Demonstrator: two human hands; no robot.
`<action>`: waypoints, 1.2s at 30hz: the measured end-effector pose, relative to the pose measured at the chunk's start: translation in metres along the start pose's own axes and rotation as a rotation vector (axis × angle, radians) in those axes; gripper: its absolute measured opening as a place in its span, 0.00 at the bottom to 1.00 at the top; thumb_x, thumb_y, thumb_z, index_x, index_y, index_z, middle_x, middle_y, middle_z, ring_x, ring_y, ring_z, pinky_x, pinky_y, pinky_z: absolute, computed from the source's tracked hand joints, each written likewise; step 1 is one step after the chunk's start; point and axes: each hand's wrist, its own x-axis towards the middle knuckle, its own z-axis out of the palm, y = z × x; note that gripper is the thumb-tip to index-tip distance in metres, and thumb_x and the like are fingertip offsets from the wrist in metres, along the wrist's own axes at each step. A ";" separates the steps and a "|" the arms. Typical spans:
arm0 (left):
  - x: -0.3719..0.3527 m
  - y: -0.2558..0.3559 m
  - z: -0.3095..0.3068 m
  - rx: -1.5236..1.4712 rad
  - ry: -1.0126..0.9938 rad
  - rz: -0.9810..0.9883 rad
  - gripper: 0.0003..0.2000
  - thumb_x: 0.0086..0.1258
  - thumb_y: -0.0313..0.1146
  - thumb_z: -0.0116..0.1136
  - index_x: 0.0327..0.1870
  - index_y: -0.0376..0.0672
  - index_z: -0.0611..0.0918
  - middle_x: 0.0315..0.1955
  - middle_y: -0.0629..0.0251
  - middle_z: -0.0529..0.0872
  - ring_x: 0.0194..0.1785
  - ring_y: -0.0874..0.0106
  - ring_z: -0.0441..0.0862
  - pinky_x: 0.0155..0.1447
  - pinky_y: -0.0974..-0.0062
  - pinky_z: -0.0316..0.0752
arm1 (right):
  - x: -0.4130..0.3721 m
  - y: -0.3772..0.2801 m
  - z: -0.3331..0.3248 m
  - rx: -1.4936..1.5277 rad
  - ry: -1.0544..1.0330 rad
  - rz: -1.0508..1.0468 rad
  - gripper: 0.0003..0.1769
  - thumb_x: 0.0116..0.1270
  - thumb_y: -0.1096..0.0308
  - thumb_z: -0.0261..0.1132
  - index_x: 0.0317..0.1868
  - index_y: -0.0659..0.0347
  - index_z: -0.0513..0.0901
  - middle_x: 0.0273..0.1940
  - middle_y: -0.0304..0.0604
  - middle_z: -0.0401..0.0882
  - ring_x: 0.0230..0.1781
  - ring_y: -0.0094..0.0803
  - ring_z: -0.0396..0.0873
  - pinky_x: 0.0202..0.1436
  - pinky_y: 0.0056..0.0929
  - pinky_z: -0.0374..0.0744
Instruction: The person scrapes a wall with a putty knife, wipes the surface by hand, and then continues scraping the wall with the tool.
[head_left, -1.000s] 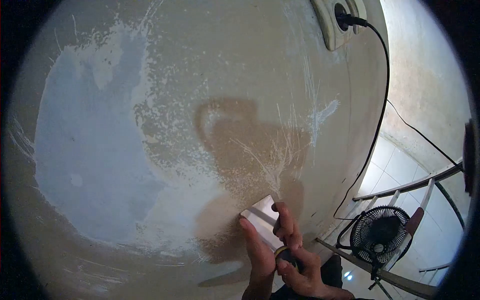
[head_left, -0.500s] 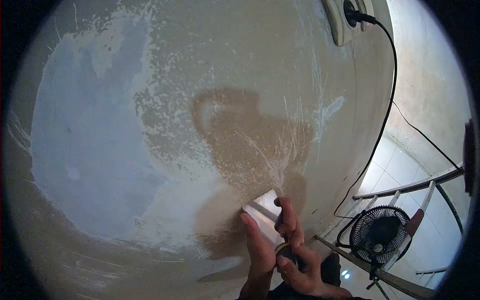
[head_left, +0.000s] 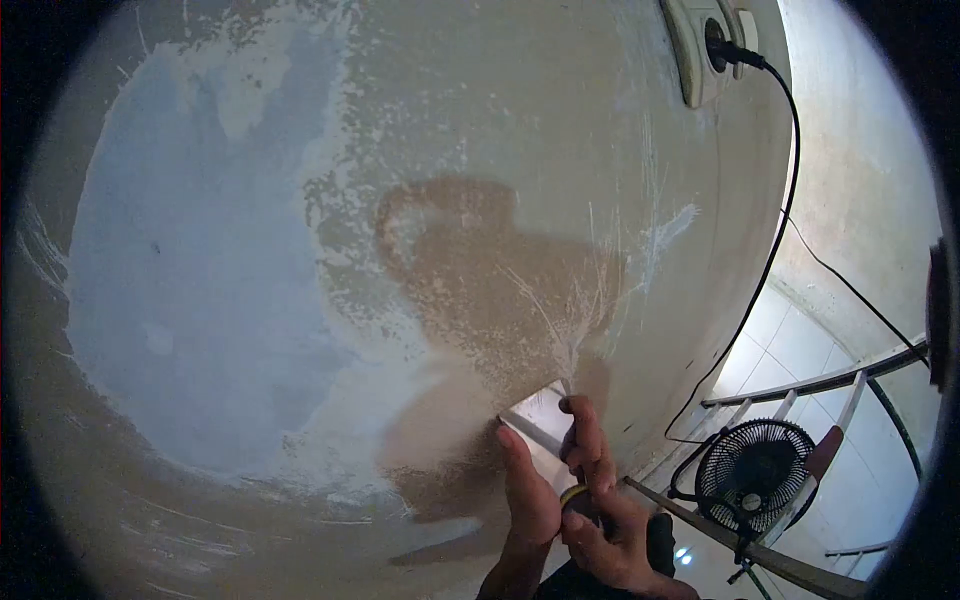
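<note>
A wide-bladed putty knife (head_left: pixel 543 425) is held low in the view, its shiny metal blade slanting up against the wall (head_left: pixel 560 130). My left hand (head_left: pixel 530 505) grips the blade from the left side, its thumb lying along the edge. Closed around the dark handle with a yellow band is my right hand (head_left: pixel 615 545). Fingers press the blade's right edge; which hand they belong to is hard to tell. Beyond the blade tip, thin pale scratches fan out over the wall. A smooth grey-white patch (head_left: pixel 200 260) covers its left part, with speckled, worn paint beside it.
At the upper right, a socket (head_left: pixel 695 50) on the wall holds a plug with a black cable (head_left: pixel 795 150) hanging down. A black fan (head_left: pixel 755 475) stands lower right beside a metal ladder (head_left: pixel 790 405), above white floor tiles (head_left: pixel 800 330). My shadow falls on the wall.
The putty knife and both hands have shifted slightly to the right in view. The wall patch has also moved right as the camera turned a little. Both hands keep their hold.
</note>
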 end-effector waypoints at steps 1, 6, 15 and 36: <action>0.000 -0.001 -0.002 0.041 -0.010 0.001 0.38 0.52 0.74 0.31 0.37 0.40 0.68 0.14 0.72 0.57 0.13 0.74 0.61 0.18 0.75 0.59 | 0.001 0.005 -0.001 -0.039 -0.001 -0.062 0.13 0.61 0.61 0.59 0.32 0.66 0.75 0.20 0.34 0.72 0.19 0.18 0.67 0.23 0.19 0.66; -0.001 -0.005 -0.004 0.004 -0.028 0.013 0.38 0.53 0.74 0.32 0.37 0.40 0.68 0.14 0.72 0.58 0.13 0.74 0.61 0.18 0.76 0.60 | 0.003 0.011 0.001 0.027 -0.033 -0.291 0.09 0.66 0.67 0.53 0.38 0.65 0.70 0.26 0.37 0.65 0.25 0.23 0.63 0.28 0.23 0.63; -0.002 -0.001 -0.004 -0.017 -0.043 -0.009 0.38 0.53 0.74 0.31 0.37 0.41 0.68 0.14 0.73 0.56 0.14 0.75 0.61 0.20 0.77 0.59 | 0.003 0.017 0.010 0.096 0.011 -0.299 0.10 0.66 0.65 0.53 0.36 0.64 0.69 0.29 0.38 0.66 0.26 0.25 0.64 0.28 0.24 0.64; -0.002 0.002 -0.005 0.026 -0.038 0.003 0.38 0.51 0.75 0.31 0.34 0.41 0.67 0.13 0.72 0.56 0.13 0.75 0.59 0.18 0.77 0.58 | 0.009 0.026 0.009 0.041 -0.003 -0.560 0.16 0.67 0.68 0.51 0.54 0.59 0.66 0.26 0.37 0.64 0.24 0.24 0.62 0.27 0.24 0.64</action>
